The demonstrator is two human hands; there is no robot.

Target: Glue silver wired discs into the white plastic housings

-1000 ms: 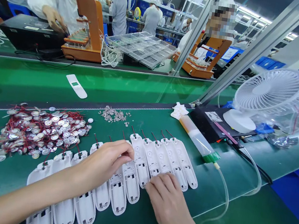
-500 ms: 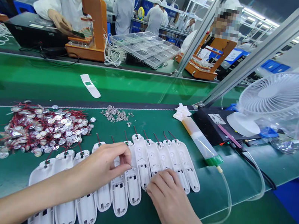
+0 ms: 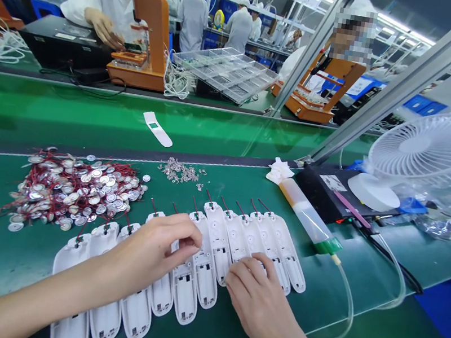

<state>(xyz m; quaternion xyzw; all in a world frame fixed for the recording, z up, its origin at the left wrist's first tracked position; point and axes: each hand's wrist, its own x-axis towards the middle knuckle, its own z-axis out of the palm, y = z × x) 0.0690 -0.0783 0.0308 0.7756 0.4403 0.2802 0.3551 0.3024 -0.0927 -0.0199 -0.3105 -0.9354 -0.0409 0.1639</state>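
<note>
A slanting row of several white plastic housings [image 3: 185,300] lies on the green table, hollow side up, with red wires at their upper ends. My left hand [image 3: 171,240] hovers over the middle of the row, thumb and index finger pinched together; anything between them is too small to see. My right hand [image 3: 255,291] is closed over the lower ends of housings on the right, fingers bent and pressed together, and its fingertips are hidden. Beyond the row sit a heap of silver discs with red wires [image 3: 85,189] and a small pile of tiny clear-looking parts [image 3: 180,171].
A tube with a green cap [image 3: 307,216], a black box [image 3: 320,190] and a white fan [image 3: 429,150] stand right. A white curved cover [image 3: 157,128] lies on the green belt [image 3: 66,115]. Across it, co-workers sit by orange presses [image 3: 147,42]. A metal post [image 3: 306,62] rises behind.
The white cover has travelled right along the belt. The co-worker's hand across has moved its dark piece down onto the orange press. My hands hold nearly the same pose; the view has shifted slightly.
</note>
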